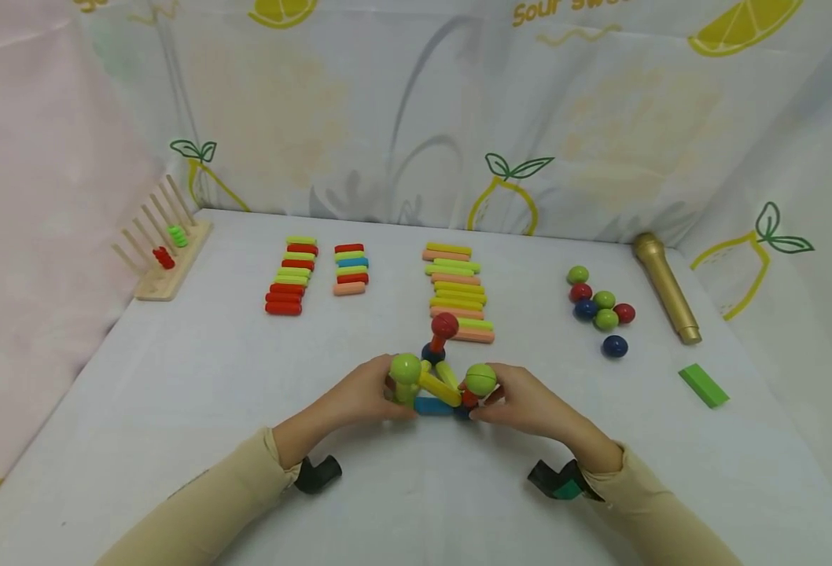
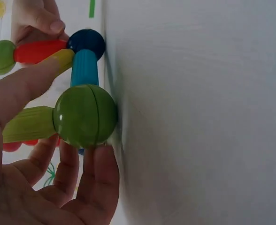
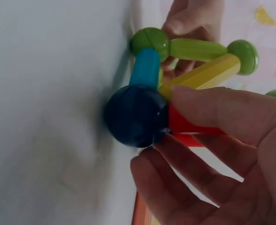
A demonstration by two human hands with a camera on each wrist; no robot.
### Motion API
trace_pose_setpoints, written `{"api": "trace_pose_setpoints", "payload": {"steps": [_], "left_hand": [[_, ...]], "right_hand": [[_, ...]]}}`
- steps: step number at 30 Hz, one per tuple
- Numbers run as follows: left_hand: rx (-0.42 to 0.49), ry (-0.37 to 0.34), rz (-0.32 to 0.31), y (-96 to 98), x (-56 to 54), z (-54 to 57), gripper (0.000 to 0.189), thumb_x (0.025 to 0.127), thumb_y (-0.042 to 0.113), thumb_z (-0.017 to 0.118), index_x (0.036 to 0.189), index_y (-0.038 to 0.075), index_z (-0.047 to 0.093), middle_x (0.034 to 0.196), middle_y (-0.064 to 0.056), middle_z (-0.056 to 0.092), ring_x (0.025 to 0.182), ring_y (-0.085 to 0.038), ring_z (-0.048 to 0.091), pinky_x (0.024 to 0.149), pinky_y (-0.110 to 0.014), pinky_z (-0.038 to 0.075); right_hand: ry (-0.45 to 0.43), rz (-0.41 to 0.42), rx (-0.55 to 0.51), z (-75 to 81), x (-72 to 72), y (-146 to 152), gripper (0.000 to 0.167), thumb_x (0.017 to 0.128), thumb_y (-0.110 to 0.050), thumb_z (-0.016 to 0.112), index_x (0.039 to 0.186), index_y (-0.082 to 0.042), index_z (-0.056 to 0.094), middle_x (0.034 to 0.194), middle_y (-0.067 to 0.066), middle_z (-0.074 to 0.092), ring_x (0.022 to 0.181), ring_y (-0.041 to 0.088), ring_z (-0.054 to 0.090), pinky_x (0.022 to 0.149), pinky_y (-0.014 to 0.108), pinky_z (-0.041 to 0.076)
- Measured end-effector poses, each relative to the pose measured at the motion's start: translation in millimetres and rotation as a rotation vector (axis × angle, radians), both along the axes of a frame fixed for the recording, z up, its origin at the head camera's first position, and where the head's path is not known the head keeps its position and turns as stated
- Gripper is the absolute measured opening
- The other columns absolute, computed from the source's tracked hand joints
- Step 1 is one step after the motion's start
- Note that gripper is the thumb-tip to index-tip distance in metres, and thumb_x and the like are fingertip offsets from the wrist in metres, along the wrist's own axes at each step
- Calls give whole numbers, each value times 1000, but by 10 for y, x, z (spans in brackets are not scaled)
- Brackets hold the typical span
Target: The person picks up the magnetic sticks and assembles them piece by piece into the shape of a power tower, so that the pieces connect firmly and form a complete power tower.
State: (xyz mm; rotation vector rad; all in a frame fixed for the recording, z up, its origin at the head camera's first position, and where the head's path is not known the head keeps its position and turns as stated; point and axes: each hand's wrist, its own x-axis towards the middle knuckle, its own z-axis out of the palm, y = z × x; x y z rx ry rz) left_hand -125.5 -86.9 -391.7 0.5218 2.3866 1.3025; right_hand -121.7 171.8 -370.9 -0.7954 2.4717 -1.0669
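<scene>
Both hands hold a ball-and-stick structure (image 1: 439, 387) on the white table. Its blue rod (image 1: 433, 406) runs along the near side, between a green ball (image 2: 85, 116) and a dark blue ball (image 3: 137, 116). A yellow rod (image 3: 206, 72) slants from the upper green ball down toward that dark blue ball. Red rods and a yellow-green rod stand up, topped by a red ball (image 1: 445, 326) and green balls. My left hand (image 1: 368, 391) grips the left corner, thumb near the yellow-green upright. At the right corner, my right hand (image 1: 529, 399) pinches around the red upright and dark blue ball.
Short rods (image 1: 292, 275) lie in columns farther back, with longer rods (image 1: 456, 289) behind the structure. Several loose balls (image 1: 605, 320), a gold microphone (image 1: 667, 287) and a green block (image 1: 703, 385) lie to the right. A wooden peg rack (image 1: 175, 263) stands back left.
</scene>
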Motion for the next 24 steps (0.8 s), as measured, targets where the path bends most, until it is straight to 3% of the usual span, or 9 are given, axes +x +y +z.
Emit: {"api": "trace_pose_setpoints", "payload": {"steps": [6,11,14,21,23,24], "left_hand": [[-79,-61,7,-89,-31,-7,38,75,13,78,108,6,60,98,-1,59,91,-21,55,77,-35,50],[-128,-65,27,-234,-99,-11,37,81,9,70,115,3,56,106,-8,60,99,-26,56,83,-40,49],[-144,-26,-33,-323,-170,-11,36,85,8,65,118,1,53,110,-10,59,103,-28,55,88,-43,47],[-106,2,-281,-333,-391,-23,36,93,3,52,128,6,49,122,-8,53,114,-23,48,99,-43,38],[-103,-2,-300,-299,-451,-26,39,94,2,51,132,7,46,126,-9,51,118,-23,46,101,-42,36],[-115,4,-278,-275,-474,-21,39,94,4,52,132,8,45,127,-9,51,118,-23,46,101,-41,37]], "right_hand": [[30,65,4,-70,-131,95,25,82,4,64,106,0,62,98,5,64,85,17,60,78,32,52],[156,-118,-1,-104,-404,120,23,84,7,59,106,2,64,102,12,64,91,24,60,80,38,51],[207,-175,30,-127,-555,82,24,83,7,60,107,4,63,102,15,63,93,28,59,80,39,51],[183,-183,173,-160,-716,-20,20,82,-8,70,99,3,67,83,8,61,77,22,55,70,34,49],[195,-160,187,-165,-728,-25,19,81,-12,71,93,2,68,78,5,60,71,19,53,66,30,47],[187,-154,201,-162,-730,-23,18,81,-12,71,92,2,69,77,5,59,70,18,53,65,30,47]]}}
